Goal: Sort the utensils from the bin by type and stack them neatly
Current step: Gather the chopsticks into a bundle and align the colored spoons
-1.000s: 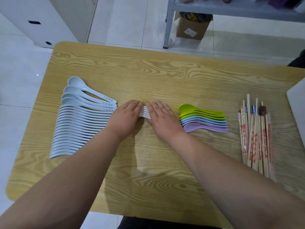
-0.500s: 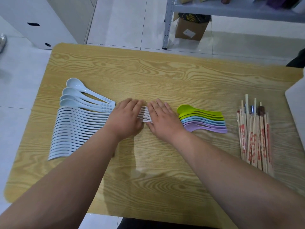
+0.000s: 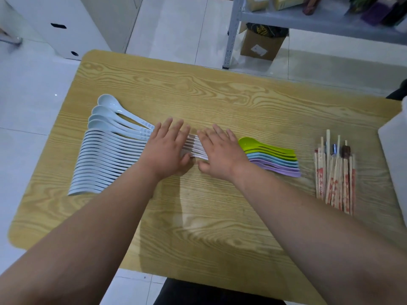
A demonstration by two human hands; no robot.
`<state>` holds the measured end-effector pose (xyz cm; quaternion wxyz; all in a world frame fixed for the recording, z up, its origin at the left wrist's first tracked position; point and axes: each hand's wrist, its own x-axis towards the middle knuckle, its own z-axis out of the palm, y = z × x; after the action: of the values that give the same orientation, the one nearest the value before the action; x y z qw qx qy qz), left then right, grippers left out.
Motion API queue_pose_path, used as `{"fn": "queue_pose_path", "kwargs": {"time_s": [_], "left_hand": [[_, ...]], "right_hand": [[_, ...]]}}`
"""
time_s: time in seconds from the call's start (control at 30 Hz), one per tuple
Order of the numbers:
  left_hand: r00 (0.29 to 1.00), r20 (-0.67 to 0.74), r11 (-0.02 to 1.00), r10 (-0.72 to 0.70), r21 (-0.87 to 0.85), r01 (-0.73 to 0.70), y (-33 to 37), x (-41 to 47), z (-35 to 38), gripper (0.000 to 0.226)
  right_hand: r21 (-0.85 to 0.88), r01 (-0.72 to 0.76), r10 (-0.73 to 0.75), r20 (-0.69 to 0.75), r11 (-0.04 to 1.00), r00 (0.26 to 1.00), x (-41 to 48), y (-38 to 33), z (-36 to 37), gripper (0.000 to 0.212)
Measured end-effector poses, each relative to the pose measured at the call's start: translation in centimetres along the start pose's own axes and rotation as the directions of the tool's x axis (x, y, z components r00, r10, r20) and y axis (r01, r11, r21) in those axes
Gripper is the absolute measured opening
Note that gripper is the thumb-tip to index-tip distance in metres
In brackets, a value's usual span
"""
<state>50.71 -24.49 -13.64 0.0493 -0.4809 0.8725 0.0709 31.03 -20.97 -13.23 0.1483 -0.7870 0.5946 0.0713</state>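
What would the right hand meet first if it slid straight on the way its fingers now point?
Probably nothing: the right hand points away from the person, slightly leftward, over bare table to its far edge.

A worktop (image 3: 220, 95) of pale wood grain with rounded corners stands on a floor (image 3: 176, 29) of glossy white tiles. A white cabinet (image 3: 55, 25) with dark cut-out holes sits at far left. Behind, a grey metal shelf rack (image 3: 308, 20) holds blurred goods, and a cardboard box (image 3: 262, 46) rests on the floor beneath it.
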Motion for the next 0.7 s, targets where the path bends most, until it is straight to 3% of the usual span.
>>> {"fn": "queue_pose_path", "kwargs": {"time_s": [0.2,0.4,0.6,0.7], "left_hand": [[0.993,-0.098,0.998,-0.067,0.011,0.069,-1.2,-4.3,-1.6,0.07],[0.992,-0.083,0.996,-0.092,0.001,0.093,-3.9,-7.6,-2.7,0.069],[0.999,-0.004,0.999,-0.041,-0.022,0.041,-10.3,-8.4,-3.3,0.074],[0.998,0.014,0.998,0.066,-0.02,-0.065,-13.7,-8.5,-2.9,0.075]], "right_hand": [[-0.01,0.088,-0.088,-0.047,0.996,0.995,-1.6,-1.5,-1.0,0.072],[-0.007,0.177,-0.174,-0.242,0.984,0.955,-2.2,-3.9,-0.9,0.057],[0.125,0.129,-0.1,-0.217,0.984,0.971,2.6,-9.1,-1.8,0.048],[0.212,0.054,-0.016,-0.179,0.976,0.984,6.1,-11.8,-2.3,0.047]]}}
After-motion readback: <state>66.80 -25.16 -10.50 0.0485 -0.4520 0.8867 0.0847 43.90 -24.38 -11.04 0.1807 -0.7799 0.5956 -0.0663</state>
